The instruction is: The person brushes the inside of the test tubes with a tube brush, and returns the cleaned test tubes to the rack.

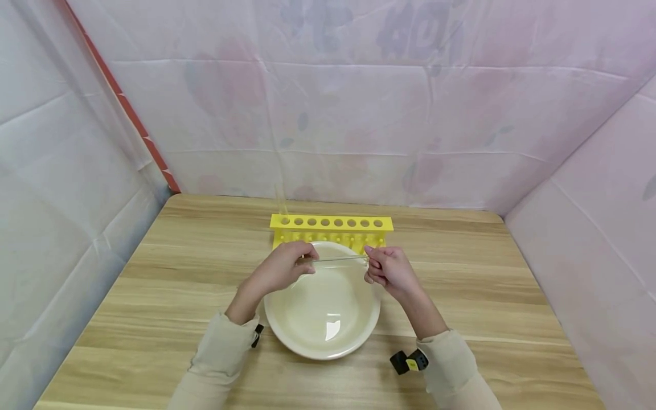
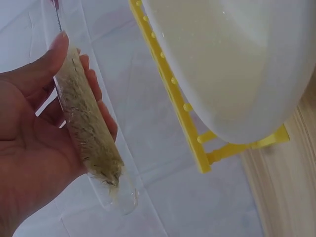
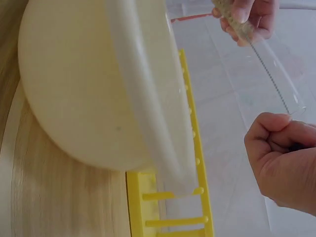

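My left hand (image 1: 284, 266) grips a clear test tube (image 2: 101, 190) above the far part of a cream basin (image 1: 323, 307). Inside the tube, in the left wrist view, a bristle brush head (image 2: 91, 118) fills the closed-end part. A thin twisted wire (image 3: 269, 74) runs from the bristles along the tube to its open mouth. There my right hand (image 1: 392, 272) pinches the wire, its fingers curled close to the rim, as the right wrist view shows (image 3: 284, 153). Liquid appears to lie in the basin.
Behind the basin stands a yellow test tube rack (image 1: 338, 223) with a row of round holes; a clear tube (image 1: 281, 199) stands upright in its leftmost hole. Pale printed sheets (image 1: 328, 114) wall the wooden table (image 1: 492, 285) at the back and sides.
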The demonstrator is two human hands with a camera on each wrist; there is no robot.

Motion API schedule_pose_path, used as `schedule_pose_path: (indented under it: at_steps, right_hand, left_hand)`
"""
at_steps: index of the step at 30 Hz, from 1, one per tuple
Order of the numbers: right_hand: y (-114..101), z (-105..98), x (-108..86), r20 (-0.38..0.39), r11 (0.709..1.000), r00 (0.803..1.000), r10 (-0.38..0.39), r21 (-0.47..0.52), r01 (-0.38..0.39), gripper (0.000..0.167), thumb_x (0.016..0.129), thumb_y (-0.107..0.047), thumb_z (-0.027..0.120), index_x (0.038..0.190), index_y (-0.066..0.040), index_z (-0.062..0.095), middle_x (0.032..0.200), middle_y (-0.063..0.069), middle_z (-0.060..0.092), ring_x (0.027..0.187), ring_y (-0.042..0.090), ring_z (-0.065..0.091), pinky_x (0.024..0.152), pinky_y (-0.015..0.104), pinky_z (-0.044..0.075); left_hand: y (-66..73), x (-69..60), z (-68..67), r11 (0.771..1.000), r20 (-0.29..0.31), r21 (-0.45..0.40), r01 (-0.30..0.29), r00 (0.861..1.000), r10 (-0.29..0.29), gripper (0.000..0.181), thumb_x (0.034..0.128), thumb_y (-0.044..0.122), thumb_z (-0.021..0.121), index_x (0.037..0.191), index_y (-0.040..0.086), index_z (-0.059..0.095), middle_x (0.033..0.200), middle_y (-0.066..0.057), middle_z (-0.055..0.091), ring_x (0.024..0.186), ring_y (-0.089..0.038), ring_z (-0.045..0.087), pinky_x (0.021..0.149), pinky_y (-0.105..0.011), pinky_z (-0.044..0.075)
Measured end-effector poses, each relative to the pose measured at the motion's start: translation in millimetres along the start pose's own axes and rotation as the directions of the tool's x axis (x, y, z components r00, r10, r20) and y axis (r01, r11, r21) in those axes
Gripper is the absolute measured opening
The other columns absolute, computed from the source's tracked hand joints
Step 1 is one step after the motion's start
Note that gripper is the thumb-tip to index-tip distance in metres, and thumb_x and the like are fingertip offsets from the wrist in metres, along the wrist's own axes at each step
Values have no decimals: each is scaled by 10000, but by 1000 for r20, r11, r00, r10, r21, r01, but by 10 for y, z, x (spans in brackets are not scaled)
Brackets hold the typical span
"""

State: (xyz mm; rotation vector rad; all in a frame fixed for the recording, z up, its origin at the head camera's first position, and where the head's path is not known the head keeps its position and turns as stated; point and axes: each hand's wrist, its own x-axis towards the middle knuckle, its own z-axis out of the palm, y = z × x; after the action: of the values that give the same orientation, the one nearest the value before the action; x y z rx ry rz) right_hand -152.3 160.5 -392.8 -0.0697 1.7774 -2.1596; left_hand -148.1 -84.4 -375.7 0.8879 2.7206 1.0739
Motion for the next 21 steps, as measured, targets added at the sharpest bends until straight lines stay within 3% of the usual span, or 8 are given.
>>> schedule_pose_path:
  at_steps: [3,6,10,13,16,18,21]
  right_hand:
    - [-13,-1,-1,14,997,999,50,66,-51,479,962,-77,430,503,-89,293,432,-36,255,341,65,262,489,268,339]
    - [-8,-15,-2,22,997,999,42,67,-44,476,966,-93,433,509,-87,295,435,-37,259,348,65,265,496,263,347]
    - [31,-47,-8,36,996,996,-76,-53,78,475,965,-127,461,529,-30,298,437,-25,272,375,91,272,517,277,373]
    - [62,-76,-14,55,962,978,-200,-179,207,476,960,-128,472,543,29,304,441,4,299,400,128,297,520,300,385]
    - [77,-96,-16,65,926,959,-274,-253,282,473,959,-111,470,548,62,313,446,30,314,422,155,319,504,291,368]
    - [73,-102,-20,48,921,960,-278,-269,280,470,957,-108,474,545,56,318,444,33,315,423,154,322,493,278,355]
    - [42,-98,-30,9,953,978,-209,-224,206,468,955,-124,483,539,14,319,439,9,300,405,128,296,505,275,362]
  left_hand:
    - [0,-4,24,999,-30,33,-1,1000,2,158,801,50,682,946,20,628,865,-16,609,772,-161,541,711,-296,455]
    - [-3,-7,31,1000,-41,22,-4,999,4,158,803,54,682,946,18,627,862,-16,609,769,-159,546,706,-288,458]
    - [-12,-21,10,999,-26,-51,-11,1000,10,154,809,54,676,951,15,630,837,-9,610,763,-157,553,692,-273,467]
    - [-34,-28,-6,994,-8,-105,-20,1000,19,150,810,41,672,952,12,631,829,-5,609,772,-158,554,693,-265,468]
    - [-53,-26,-15,992,1,-123,-31,999,32,142,810,37,672,944,13,634,834,-6,613,787,-152,558,709,-267,470]
    - [-45,-25,-18,991,9,-128,-29,1000,30,136,813,41,671,943,19,634,842,-5,613,791,-147,557,712,-268,471]
    - [-27,-22,-16,993,14,-116,-17,1000,18,138,818,50,667,950,26,634,851,-4,613,786,-140,552,705,-264,469]
